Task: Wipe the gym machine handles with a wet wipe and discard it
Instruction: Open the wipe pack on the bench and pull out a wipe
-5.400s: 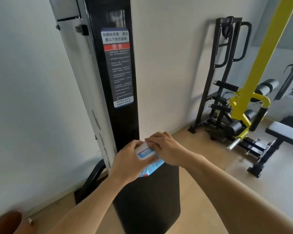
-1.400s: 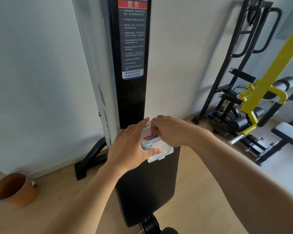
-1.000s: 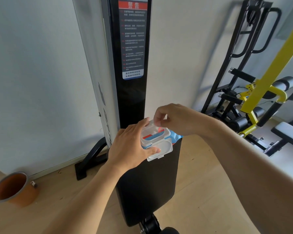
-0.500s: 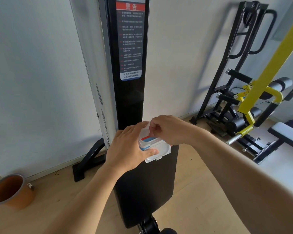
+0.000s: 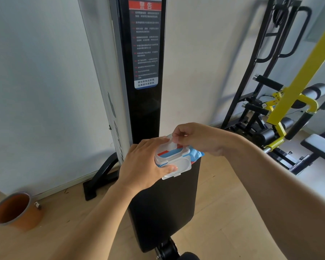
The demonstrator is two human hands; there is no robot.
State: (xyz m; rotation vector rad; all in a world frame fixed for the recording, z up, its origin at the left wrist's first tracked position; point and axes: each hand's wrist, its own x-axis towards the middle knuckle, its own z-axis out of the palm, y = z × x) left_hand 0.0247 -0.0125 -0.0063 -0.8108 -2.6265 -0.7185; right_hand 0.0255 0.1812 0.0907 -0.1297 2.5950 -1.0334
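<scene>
The left hand (image 5: 142, 164) wraps its fingers (image 5: 170, 168) around the wipes pack (image 5: 176, 156), lid (image 5: 178, 167) flipped open; the right hand (image 5: 197, 138) pinches a wet wipe (image 5: 172, 143) at the opening.

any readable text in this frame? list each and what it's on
"警告": red header of the warning label on the black machine column.
Warning label body lines and its pale bottom strip: too small and blurred to read.
Grey vertical lettering on the column's silver side panel: cannot be read.
Wet wipe pack: red and blue print, no readable words.
</scene>
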